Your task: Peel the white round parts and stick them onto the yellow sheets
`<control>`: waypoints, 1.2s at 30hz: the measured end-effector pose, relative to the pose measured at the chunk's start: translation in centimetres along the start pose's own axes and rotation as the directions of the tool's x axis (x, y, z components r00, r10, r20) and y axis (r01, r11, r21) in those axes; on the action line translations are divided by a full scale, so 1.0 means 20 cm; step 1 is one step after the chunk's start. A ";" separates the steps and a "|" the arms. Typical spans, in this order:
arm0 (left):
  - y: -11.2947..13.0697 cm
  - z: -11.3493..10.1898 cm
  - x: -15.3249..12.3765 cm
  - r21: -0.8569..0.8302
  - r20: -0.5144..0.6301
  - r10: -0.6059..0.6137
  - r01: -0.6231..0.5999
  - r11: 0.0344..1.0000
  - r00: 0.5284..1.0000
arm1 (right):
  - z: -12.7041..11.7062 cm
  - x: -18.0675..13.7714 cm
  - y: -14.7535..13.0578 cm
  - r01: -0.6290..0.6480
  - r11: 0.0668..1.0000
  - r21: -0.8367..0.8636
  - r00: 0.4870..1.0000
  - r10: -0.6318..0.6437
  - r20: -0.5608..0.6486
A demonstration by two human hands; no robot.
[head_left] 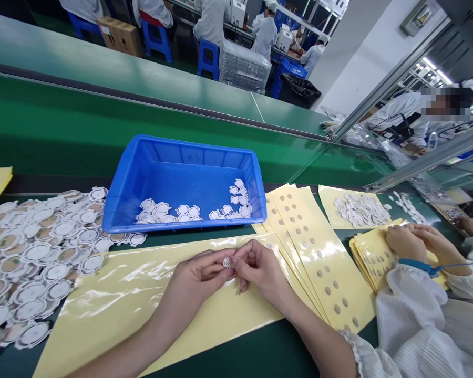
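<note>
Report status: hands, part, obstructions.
Left hand and right hand both pinching one small disc. Disc over yellow sheet, before blue bin. Co-worker's hands apart, far right.

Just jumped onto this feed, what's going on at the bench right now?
The person pinches one small white disc between the fingertips of the left hand and right hand, above a yellow sheet. A big pile of similar discs lies to the left, and a few more sit in the blue bin behind. Punched strips lie to the right, where a co-worker's hands rest on a stack of yellow sheets.
</note>
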State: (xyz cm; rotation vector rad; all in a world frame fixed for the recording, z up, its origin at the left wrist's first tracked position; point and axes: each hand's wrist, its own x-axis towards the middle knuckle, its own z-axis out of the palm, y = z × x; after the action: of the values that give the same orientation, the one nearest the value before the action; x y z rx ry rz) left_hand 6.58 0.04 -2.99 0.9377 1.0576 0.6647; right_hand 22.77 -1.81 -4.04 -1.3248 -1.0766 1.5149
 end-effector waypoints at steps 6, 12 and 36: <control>0.01 0.00 0.00 0.012 0.010 -0.008 0.008 1.000 1.000 | 0.00 0.00 0.01 -0.003 1.000 -0.008 1.000 0.003 -0.007; 0.01 0.00 -0.01 -0.012 0.011 -0.005 0.005 1.000 1.000 | 0.02 -0.01 -0.02 0.017 1.000 0.010 1.000 -0.016 -0.016; 0.04 -0.02 -0.02 -0.090 -0.028 0.010 -0.013 0.996 1.000 | 0.02 -0.01 -0.02 0.068 0.997 0.021 0.998 -0.068 -0.018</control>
State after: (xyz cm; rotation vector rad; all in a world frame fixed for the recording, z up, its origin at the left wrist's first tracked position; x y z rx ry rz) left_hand 6.07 0.24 -2.32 0.8595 1.0391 0.7308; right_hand 22.44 -1.93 -3.63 -1.2719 -1.0812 1.4583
